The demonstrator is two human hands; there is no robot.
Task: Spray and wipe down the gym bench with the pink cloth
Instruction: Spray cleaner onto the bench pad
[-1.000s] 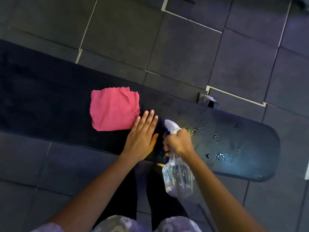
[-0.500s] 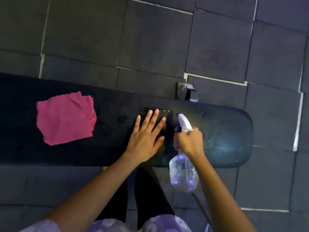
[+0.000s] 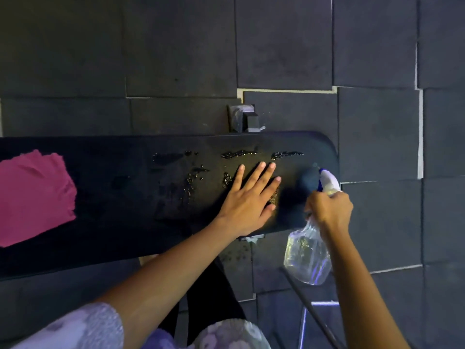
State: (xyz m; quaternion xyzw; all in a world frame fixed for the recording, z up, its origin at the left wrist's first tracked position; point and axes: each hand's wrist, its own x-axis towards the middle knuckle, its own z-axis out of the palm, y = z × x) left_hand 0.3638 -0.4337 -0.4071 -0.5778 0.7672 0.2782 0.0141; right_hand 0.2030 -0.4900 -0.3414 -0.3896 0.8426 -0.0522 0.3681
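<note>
The black padded gym bench [image 3: 113, 197] runs left to right across the view, and its rounded end lies at the right. The left hand [image 3: 249, 200] rests palm-down on the pad near that end. Its fingers [image 3: 261, 172] are straight, slightly spread and pointing toward the far right, and it holds nothing.

The pink cloth [image 3: 32, 197] lies crumpled on the pad at the far left, cut off by the picture's edge and well apart from the left hand. A long stretch of bare pad lies between them.

The right hand [image 3: 329, 210] is curled round the neck of a clear spray bottle [image 3: 307, 258], just beside the bench's right end. The bottle's long axis runs near to far. Its clear body hangs toward the person, over the floor just off the bench's near right corner. Its white and blue trigger head [image 3: 327, 180] sits at the far end, above the hand, and the nozzle points left and away, over the pad's end.

Wet patches [image 3: 239, 154] glisten on the pad — a broken row just beyond the left fingertips, and more to their left. A metal bench foot [image 3: 244, 119] shows past the far edge, on dark floor tiles [image 3: 176, 46].
</note>
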